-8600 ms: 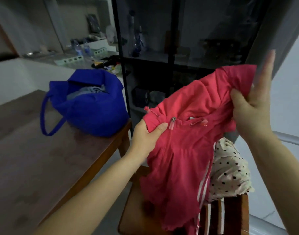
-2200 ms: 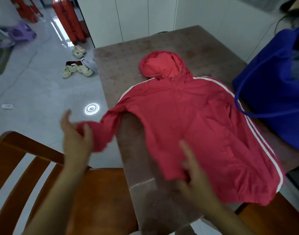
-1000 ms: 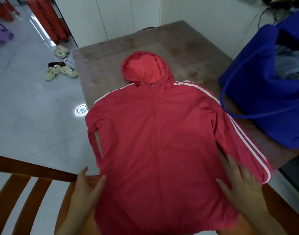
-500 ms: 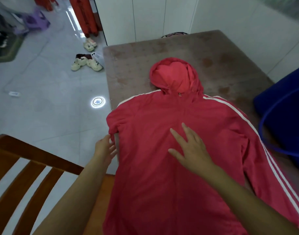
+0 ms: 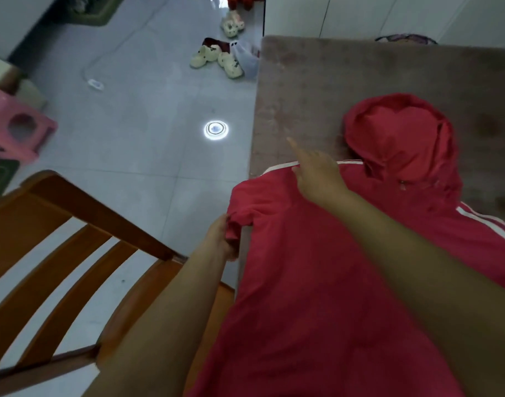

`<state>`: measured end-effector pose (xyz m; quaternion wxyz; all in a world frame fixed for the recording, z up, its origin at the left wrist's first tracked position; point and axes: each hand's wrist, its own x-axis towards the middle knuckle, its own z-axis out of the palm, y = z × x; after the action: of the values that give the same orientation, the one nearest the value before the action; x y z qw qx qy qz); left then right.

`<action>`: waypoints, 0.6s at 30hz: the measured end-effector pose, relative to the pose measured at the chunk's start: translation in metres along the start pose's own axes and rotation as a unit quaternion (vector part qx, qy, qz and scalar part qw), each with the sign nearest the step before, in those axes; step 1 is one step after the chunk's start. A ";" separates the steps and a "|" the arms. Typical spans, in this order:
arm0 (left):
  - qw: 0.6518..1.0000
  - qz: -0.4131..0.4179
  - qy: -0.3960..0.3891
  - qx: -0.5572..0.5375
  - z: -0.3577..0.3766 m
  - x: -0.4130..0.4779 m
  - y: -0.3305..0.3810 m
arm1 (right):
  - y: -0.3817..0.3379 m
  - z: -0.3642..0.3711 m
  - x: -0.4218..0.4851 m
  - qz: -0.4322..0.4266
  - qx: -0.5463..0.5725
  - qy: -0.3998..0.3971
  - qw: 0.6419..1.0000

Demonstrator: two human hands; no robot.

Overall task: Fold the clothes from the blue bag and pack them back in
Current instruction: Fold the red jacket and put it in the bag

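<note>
**Red jacket laid flat, one sleeve about to be folded**

Red fabric covers the near part of the table [image 5: 317, 81]: the hooded jacket [image 5: 317, 282] lies spread out on its front or back, with the hood [image 5: 397, 136] pointing away from the person and smoothed flat. This flat position is probably chosen so that the folds come out straight.

The left hand [image 5: 219, 239] is at the table edge, and its fingers are closed on the fabric of the jacket's left sleeve [image 5: 242, 207], which hangs partly over the edge. I judge that it holds this part in order to bring the sleeve inward over the body of the jacket.

The right hand [image 5: 314, 170] reaches across to the shoulder, near the white stripe [image 5: 280, 167]. Its fingers are mostly curled, with one finger stretched forward, and it grips nothing; it seems to press or mark the shoulder line, so that the cloth does not slide when the sleeve is pulled.

The blue bag is not visible in this view, so packing is not yet possible to judge. A wooden chair [image 5: 73, 239] stands just beside the table, under the left arm.
</note>
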<state>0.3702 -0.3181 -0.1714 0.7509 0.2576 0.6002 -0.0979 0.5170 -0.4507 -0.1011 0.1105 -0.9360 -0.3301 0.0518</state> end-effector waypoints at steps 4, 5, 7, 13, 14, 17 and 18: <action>0.997 0.016 -0.033 -0.065 -0.001 0.018 0.014 | 0.000 0.019 0.011 -0.025 -0.064 -0.056 0.996; 0.994 0.029 -0.026 -0.101 -0.006 0.035 0.021 | 0.001 0.019 0.012 -0.029 -0.072 -0.058 0.995; 0.984 0.048 -0.031 -0.171 -0.013 0.039 0.037 | 0.003 0.015 0.012 -0.026 -0.068 -0.015 0.997; 0.911 0.170 -0.091 -0.365 -0.043 -0.003 0.094 | 0.016 0.011 -0.001 0.024 -0.016 0.070 0.997; 0.912 0.170 -0.091 -0.361 -0.046 -0.006 0.101 | 0.016 0.015 -0.009 0.017 -0.019 0.055 0.998; 0.905 0.210 -0.114 -0.351 -0.050 -0.011 0.125 | 0.009 0.033 -0.037 -0.051 -0.023 -0.010 0.998; 0.902 0.226 -0.116 -0.349 -0.051 -0.017 0.134 | 0.007 0.039 -0.046 -0.063 -0.030 -0.051 0.996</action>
<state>0.3841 -0.1814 -0.1266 0.8590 0.0947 0.4299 0.2613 0.4784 -0.4780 -0.1397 0.0686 -0.9125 -0.3948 0.0827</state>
